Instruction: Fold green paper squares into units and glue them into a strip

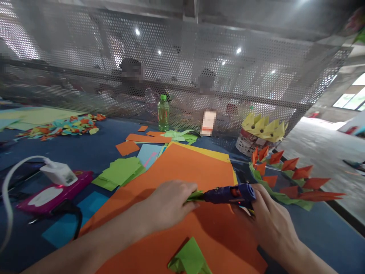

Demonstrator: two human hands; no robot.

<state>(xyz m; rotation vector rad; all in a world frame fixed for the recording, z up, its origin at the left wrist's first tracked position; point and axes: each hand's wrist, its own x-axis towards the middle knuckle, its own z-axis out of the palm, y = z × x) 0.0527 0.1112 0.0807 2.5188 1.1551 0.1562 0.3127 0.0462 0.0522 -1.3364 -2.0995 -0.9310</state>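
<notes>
Over a stack of orange paper sheets, my left hand pinches a small folded piece of green paper. My right hand is wrapped round the handle of a dark blue hot glue gun, whose tip points left and meets or nearly meets the green paper; exact contact is hard to see. A small red light shows on the gun's side. Nearer to me, another folded green paper piece lies on the orange sheets. My right fingers are partly hidden behind the gun.
Right of the sheets stand an orange-and-green folded paper crown and a yellow one. Green paper squares, a magenta power strip with a white charger, and paper scraps lie left. A green-capped bottle stands behind, before a perforated metal screen.
</notes>
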